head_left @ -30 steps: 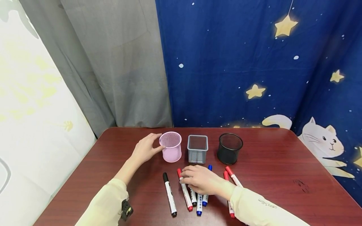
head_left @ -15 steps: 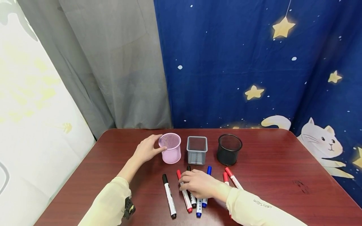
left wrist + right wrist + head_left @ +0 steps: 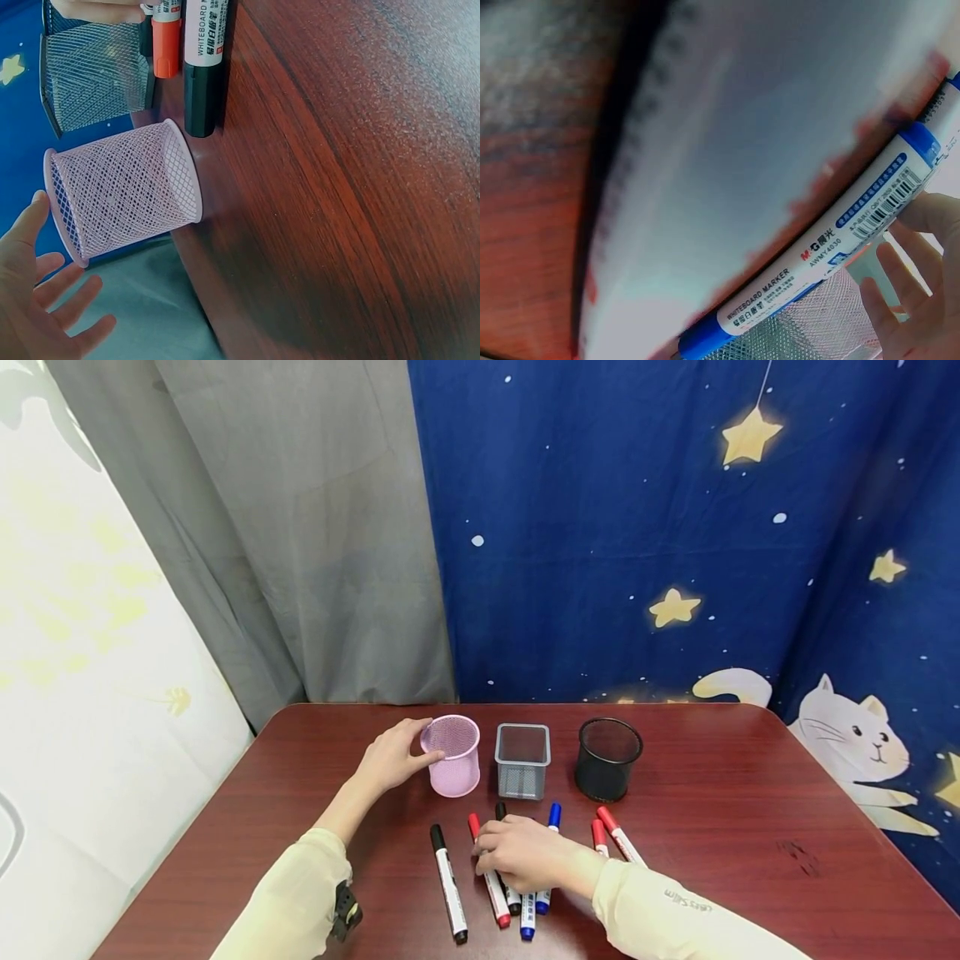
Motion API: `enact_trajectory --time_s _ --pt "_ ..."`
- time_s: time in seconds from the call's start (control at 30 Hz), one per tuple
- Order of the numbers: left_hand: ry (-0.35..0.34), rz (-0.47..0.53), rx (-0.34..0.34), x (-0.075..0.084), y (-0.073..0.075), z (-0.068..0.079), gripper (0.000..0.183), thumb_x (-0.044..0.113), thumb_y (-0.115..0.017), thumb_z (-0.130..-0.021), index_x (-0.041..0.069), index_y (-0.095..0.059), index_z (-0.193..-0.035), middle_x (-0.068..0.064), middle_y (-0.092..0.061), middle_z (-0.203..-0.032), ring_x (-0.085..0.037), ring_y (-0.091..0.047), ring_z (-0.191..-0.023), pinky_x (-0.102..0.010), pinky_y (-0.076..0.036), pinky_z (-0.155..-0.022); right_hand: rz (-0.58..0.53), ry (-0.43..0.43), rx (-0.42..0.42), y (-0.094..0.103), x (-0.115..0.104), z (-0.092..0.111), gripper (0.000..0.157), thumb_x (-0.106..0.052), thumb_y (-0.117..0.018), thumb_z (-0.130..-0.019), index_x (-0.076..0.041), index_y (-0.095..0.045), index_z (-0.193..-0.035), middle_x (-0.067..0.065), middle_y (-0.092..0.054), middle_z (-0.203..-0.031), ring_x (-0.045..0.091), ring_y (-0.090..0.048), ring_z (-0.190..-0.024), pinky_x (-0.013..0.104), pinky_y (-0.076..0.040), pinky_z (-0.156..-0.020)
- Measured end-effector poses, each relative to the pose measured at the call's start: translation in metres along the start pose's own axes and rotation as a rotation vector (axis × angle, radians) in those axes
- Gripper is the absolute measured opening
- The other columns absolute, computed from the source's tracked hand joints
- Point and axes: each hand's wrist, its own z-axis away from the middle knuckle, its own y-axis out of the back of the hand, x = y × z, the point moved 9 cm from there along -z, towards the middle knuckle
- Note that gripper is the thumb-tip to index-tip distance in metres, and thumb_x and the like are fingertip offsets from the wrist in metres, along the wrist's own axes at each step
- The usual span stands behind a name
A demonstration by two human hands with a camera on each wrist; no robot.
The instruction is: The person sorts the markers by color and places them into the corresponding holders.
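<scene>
My left hand [image 3: 393, 756] reaches around the rim of the pink mesh pen cup [image 3: 456, 772], thumb on the near side and fingers beyond. In the left wrist view, its fingers [image 3: 79, 304] are spread, and one fingertip meets the cup's rim. My right hand [image 3: 525, 853] is low over a cluster of whiteboard markers, fingers loosely bent. Beneath its fingertips lies a red marker [image 3: 497, 900]; a black marker [image 3: 513, 902] and a blue marker [image 3: 528, 920] are partly covered. In the right wrist view, the fingers [image 3: 911, 259] are beside a blue-capped marker [image 3: 817, 247].
A grey square mesh cup [image 3: 522, 768] and a black round mesh cup [image 3: 609, 768] stand right of the pink one. A separate black marker [image 3: 450, 889] lies at the left. Two red markers [image 3: 618, 837] lie at the right, partly under the sleeve. Curtains hang behind the table [image 3: 720, 777].
My right hand has shifted slightly left and toward me over the markers, uncovering a black cap. My left hand stays at the pink cup. The view has tilted slightly.
</scene>
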Motion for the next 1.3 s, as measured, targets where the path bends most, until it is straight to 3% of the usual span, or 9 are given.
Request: enact_trajectory --time_s 0.3,0.57,1.07,1.3 --pt "0.004 0.002 -0.005 -0.001 -0.001 -0.001 0.061 0.04 -0.07 -0.078 0.006 -0.053 -0.126 -0.012 -0.057 -0.116 -0.03 -0.054 -0.105 -0.051 -0.044 -0.079 0.019 0.026 -0.045 -0.004 -0.004 -0.007 0.024 -0.014 -0.068 -0.073 -0.029 -0.071 -0.092 -0.013 -0.061 -0.095 0.005 -0.052 -0.094 0.021 -0.039 -0.071" --pt "0.008 0.018 0.0 -0.002 -0.002 -0.001 0.061 0.039 -0.07 -0.077 0.006 -0.053 -0.126 -0.011 -0.057 -0.116 -0.031 -0.054 -0.105 -0.051 -0.044 -0.079 0.099 0.06 -0.088 -0.008 -0.009 -0.013 0.024 -0.012 -0.066 -0.073 -0.03 -0.069 -0.088 -0.016 -0.06 -0.088 0.005 -0.052 -0.09 0.022 -0.039 -0.071" --pt "0.036 0.016 0.006 -0.003 0.0 0.001 0.061 0.041 -0.07 -0.076 0.008 -0.054 -0.125 -0.01 -0.057 -0.117 -0.029 -0.055 -0.104 -0.051 -0.044 -0.078 0.152 0.084 -0.043 -0.007 -0.012 -0.014 0.016 -0.016 -0.066 -0.075 -0.029 -0.065 -0.084 -0.016 -0.058 -0.082 0.005 -0.049 -0.08 0.019 -0.039 -0.066" --pt "0.039 0.02 0.006 -0.003 -0.001 0.001 0.061 0.04 -0.07 -0.076 0.007 -0.054 -0.125 -0.01 -0.057 -0.117 -0.029 -0.055 -0.104 -0.051 -0.044 -0.077 0.173 0.099 -0.073 -0.011 -0.015 -0.014 0.017 -0.015 -0.063 -0.076 -0.03 -0.065 -0.084 -0.017 -0.059 -0.082 0.005 -0.05 -0.079 0.02 -0.04 -0.066"
